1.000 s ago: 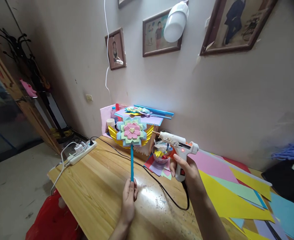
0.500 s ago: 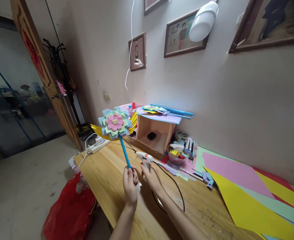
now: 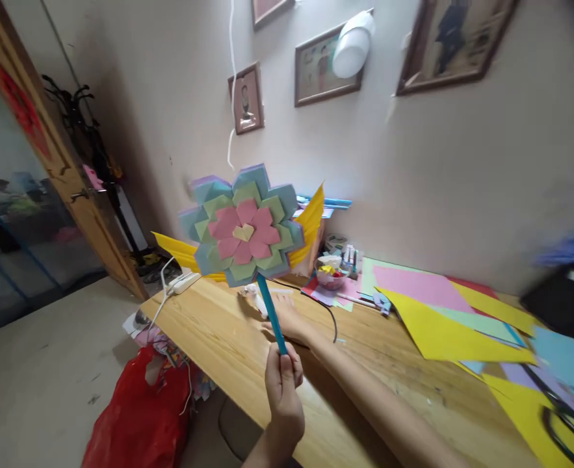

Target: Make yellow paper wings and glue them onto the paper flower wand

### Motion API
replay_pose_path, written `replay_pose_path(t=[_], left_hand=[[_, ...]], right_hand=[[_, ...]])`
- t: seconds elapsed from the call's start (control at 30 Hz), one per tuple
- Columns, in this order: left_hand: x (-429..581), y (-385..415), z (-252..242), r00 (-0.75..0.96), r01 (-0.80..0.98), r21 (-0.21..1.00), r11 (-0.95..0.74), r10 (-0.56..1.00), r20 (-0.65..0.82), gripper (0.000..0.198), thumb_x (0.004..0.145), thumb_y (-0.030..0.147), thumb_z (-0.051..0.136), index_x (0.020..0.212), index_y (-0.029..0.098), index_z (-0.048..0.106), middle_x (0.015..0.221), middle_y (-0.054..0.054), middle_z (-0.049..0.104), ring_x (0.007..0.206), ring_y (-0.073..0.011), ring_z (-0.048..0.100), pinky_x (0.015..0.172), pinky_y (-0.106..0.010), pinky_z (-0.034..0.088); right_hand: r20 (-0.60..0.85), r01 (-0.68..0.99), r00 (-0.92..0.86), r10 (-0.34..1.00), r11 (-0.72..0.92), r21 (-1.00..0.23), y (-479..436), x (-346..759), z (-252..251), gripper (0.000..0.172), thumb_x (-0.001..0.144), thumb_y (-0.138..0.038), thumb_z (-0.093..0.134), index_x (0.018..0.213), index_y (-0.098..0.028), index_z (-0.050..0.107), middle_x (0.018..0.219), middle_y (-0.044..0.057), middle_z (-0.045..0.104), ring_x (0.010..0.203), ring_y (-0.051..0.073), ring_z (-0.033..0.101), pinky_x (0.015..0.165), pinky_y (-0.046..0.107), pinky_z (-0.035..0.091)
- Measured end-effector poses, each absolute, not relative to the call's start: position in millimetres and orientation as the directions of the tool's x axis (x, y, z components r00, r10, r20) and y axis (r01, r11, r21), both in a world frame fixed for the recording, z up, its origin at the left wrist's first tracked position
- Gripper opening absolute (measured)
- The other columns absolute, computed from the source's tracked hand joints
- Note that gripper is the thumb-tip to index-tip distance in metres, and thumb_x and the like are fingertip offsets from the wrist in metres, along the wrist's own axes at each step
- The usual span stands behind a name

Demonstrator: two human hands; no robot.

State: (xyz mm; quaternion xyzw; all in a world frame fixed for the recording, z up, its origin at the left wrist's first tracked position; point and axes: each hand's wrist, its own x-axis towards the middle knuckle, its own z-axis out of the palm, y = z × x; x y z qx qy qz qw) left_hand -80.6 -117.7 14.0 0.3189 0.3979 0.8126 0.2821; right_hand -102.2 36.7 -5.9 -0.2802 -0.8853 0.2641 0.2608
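My left hand (image 3: pixel 285 383) is closed round the lower end of the blue stem of a paper flower (image 3: pixel 242 232), held upright in front of me. The flower has layered pink, green and blue petals, a yellow heart at its centre and pleated yellow paper leaves on both sides. Behind the stem, my right hand (image 3: pixel 287 316) is low over the table, its fingers stretched apart. Just left of those fingers, a white glue gun (image 3: pixel 255 298) is on the table, blurred and partly covered by the stem.
Coloured paper sheets (image 3: pixel 413 286) spread across the right of the wooden table (image 3: pixel 365 390), with black-handled scissors (image 3: pixel 560 416) at the near right. A bowl of paper scraps (image 3: pixel 331 276) stands toward the wall. A power strip (image 3: pixel 183 283) is at the left edge; a red bag (image 3: pixel 135 416) sits below.
The flower has come up and closer to me in my left hand. My right hand held the glue gun earlier; now the gun is down on the table and the fingers are apart.
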Motion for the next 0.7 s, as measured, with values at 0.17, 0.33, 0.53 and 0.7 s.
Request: replay_pose_path(t=[0.17,0.33,0.53,0.7], left_hand=[[-32.2,-118.2,32.4,-0.305,-0.314,0.851,-0.420,0.894,0.329,0.038,0.086,0.051,0.047,0.071,0.017,0.050,0.055,0.005,0.033,0.048,-0.0064,0.027,0.046,-0.019,0.026],[36.6,-89.0,44.8,-0.155,-0.461,0.851,-0.252,0.967,0.202,0.039,0.079,0.056,0.055,0.072,0.018,0.048,0.060,0.004,0.038,0.050,-0.0065,0.032,0.047,-0.018,0.028],[105.7,-47.5,37.7,-0.036,-0.501,0.845,-0.187,0.980,0.195,0.037,0.078,0.054,0.057,0.076,0.018,0.047,0.055,0.008,0.030,0.045,-0.0059,0.027,0.042,-0.017,0.022],[130.6,-39.2,23.0,0.015,-0.522,0.845,-0.118,0.989,0.147,0.040,0.074,0.055,0.060,0.073,0.017,0.048,0.053,0.008,0.031,0.043,-0.0047,0.026,0.041,-0.016,0.022]], right_hand=[[0.323,0.503,-0.510,0.797,0.581,-0.640,27.8,44.0,7.1,0.016,0.079,-0.017,0.052,0.086,-0.017,0.066,0.086,0.009,0.067,0.086,0.023,0.057,0.080,0.035,0.039],[0.312,0.550,-0.226,0.923,0.385,-0.741,5.7,180.4,19.5,0.017,0.079,-0.026,0.053,0.074,-0.017,0.067,0.071,0.006,0.068,0.071,0.020,0.060,0.071,0.032,0.041],[0.211,0.373,0.000,0.977,0.196,-0.907,-8.6,266.8,15.6,0.037,0.078,-0.048,0.051,0.072,-0.014,0.064,0.061,0.007,0.067,0.057,0.017,0.058,0.058,0.030,0.043],[0.154,0.117,-0.118,0.981,0.167,-0.979,-24.6,267.2,19.9,0.049,0.080,-0.056,0.049,0.104,-0.016,0.061,0.089,0.011,0.071,0.078,0.018,0.066,0.072,0.032,0.050]])
